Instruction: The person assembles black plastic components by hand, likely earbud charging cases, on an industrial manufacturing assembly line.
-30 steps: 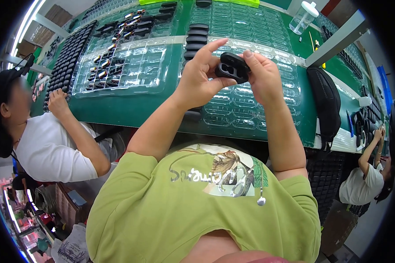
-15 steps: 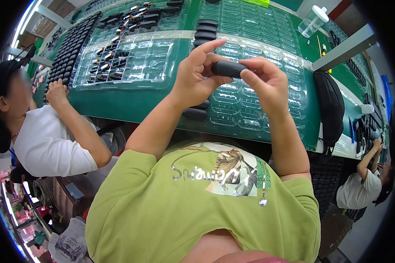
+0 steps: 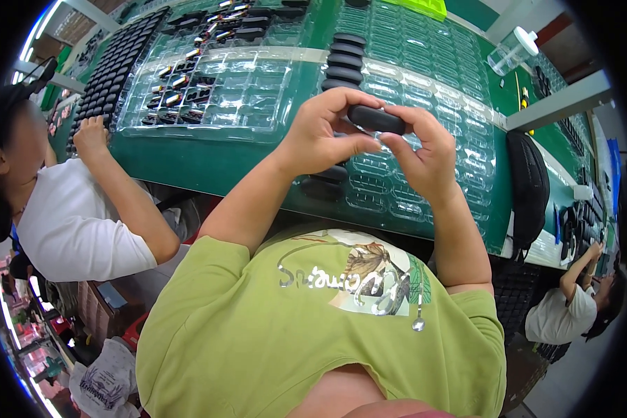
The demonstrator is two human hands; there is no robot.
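Observation:
Between my two hands, above the clear plastic tray (image 3: 460, 132), is a smooth black oval case (image 3: 376, 119). My left hand (image 3: 324, 132) grips its left end, index finger curled over the top and thumb stretched beneath. On the right end are the fingers of my right hand (image 3: 425, 146), with that thumb bent below the case. What the case is for cannot be made out. A column of similar black oval pieces (image 3: 344, 61) lies in the tray's left pockets, partly hidden behind my left hand.
To the left, another clear tray (image 3: 258, 104) holds small dark parts. Beyond it stands a block of black pieces (image 3: 111, 90), by a co-worker's hand (image 3: 92, 139). A black pouch (image 3: 526, 184), a grey post (image 3: 568, 101) and a lidded clear cup (image 3: 512, 52) are on the right.
The case has turned to show more of its broad face and sits slightly lower and farther right. My left index finger, raised before, now curls onto it.

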